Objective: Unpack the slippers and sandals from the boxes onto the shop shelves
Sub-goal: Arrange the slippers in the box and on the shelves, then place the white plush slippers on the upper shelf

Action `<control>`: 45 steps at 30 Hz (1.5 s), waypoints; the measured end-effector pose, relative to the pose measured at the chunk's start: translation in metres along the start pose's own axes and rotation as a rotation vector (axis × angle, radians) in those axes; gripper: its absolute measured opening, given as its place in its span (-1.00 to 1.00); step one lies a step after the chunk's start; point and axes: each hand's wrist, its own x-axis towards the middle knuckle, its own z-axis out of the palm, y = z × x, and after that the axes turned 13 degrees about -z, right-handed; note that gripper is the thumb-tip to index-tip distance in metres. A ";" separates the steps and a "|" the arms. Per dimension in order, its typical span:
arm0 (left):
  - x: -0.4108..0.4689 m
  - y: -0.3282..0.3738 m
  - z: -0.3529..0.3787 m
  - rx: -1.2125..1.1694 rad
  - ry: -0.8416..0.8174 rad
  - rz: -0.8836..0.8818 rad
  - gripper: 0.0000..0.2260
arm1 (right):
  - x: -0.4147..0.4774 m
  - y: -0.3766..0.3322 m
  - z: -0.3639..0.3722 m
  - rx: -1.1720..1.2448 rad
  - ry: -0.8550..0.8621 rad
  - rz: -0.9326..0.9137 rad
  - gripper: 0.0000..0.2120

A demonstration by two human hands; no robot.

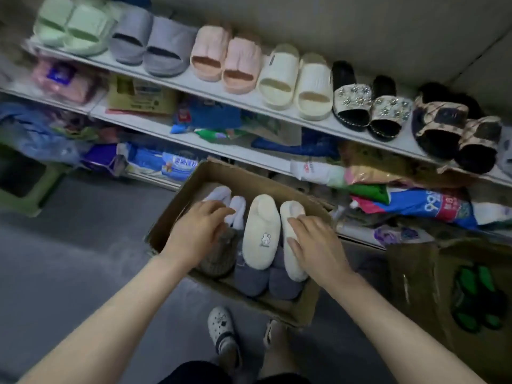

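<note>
An open cardboard box [177, 206] sits on the floor below the shelves. Inside lie a cream slipper with a small bunny patch [261, 231], a second cream slipper [291, 245] on its side, a pale lilac pair [235, 209], a brown furry slipper [217, 259] and a grey pair [266, 281]. My left hand [196, 231] reaches into the box, fingers curled onto the lilac pair. My right hand [315, 248] rests on the side-lying cream slipper, fingers spread. The top shelf [241, 102] carries a row of slides and sandals.
The lower shelves hold packets, bags and a yellow carton [138, 97]. A second cardboard box with green and black sandals [476, 297] stands at the right. A green stool [25, 184] is at the left. My feet in a white clog [221, 325] stand before the box.
</note>
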 end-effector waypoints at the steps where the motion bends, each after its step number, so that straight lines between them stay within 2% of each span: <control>1: -0.009 -0.013 0.016 0.007 -0.041 -0.040 -0.74 | 0.000 0.001 0.021 0.025 -0.069 0.030 -0.66; 6: -0.025 -0.052 0.079 0.042 -0.196 -0.119 -0.75 | 0.008 0.023 0.105 0.122 -0.365 0.295 -0.47; 8: -0.020 -0.052 0.100 0.033 -0.266 -0.119 -0.70 | 0.012 0.038 0.129 0.128 -0.408 0.438 -0.41; 12: 0.004 -0.040 0.142 -0.003 -0.352 -0.140 -0.63 | 0.014 0.055 0.162 0.265 -0.450 0.670 -0.41; 16: 0.039 -0.017 0.181 -0.040 -0.417 -0.140 -0.50 | 0.008 0.059 0.174 0.337 -0.425 0.702 -0.53; 19: 0.068 -0.003 0.206 0.015 -0.467 -0.178 -0.44 | 0.003 0.061 0.173 0.361 -0.360 0.687 -0.60; 22: 0.087 0.005 0.219 0.131 -0.567 -0.204 -0.52 | -0.002 0.060 0.166 0.405 -0.263 0.676 -0.65; 25: 0.093 0.008 0.215 0.141 -0.663 -0.184 -0.59 | -0.003 0.058 0.159 0.429 -0.199 0.649 -0.69; 27: 0.090 0.008 0.197 0.073 -0.615 -0.112 -0.60 | -0.002 0.055 0.154 0.449 -0.147 0.599 -0.70; 29: 0.080 0.007 0.172 0.041 -0.492 -0.071 -0.64 | 0.003 0.049 0.150 0.467 -0.110 0.554 -0.71; 33: 0.062 -0.006 0.134 0.273 -0.256 -0.062 -0.71 | 0.024 0.032 0.156 0.474 -0.110 0.487 -0.70; 35: 0.064 -0.016 0.132 0.326 -0.252 -0.104 -0.71 | 0.037 0.027 0.163 0.578 -0.133 0.486 -0.66; 38: 0.063 -0.033 0.149 0.246 -0.325 -0.200 -0.60 | 0.049 0.020 0.171 0.846 -0.114 0.588 -0.63; 40: 0.054 -0.039 0.164 0.106 -0.264 -0.289 -0.37 | 0.048 0.020 0.177 0.746 -0.085 0.591 -0.59; 42: 0.041 -0.042 0.177 -0.044 -0.184 -0.491 -0.18 | 0.041 0.024 0.184 0.532 -0.137 0.576 -0.46; 43: 0.035 -0.042 0.182 -0.119 -0.180 -0.615 -0.13 | 0.036 0.026 0.187 0.502 -0.194 0.617 -0.38; 45: 0.024 -0.041 0.190 -0.241 -0.241 -0.832 -0.10 | 0.028 0.029 0.192 0.647 -0.315 0.763 -0.30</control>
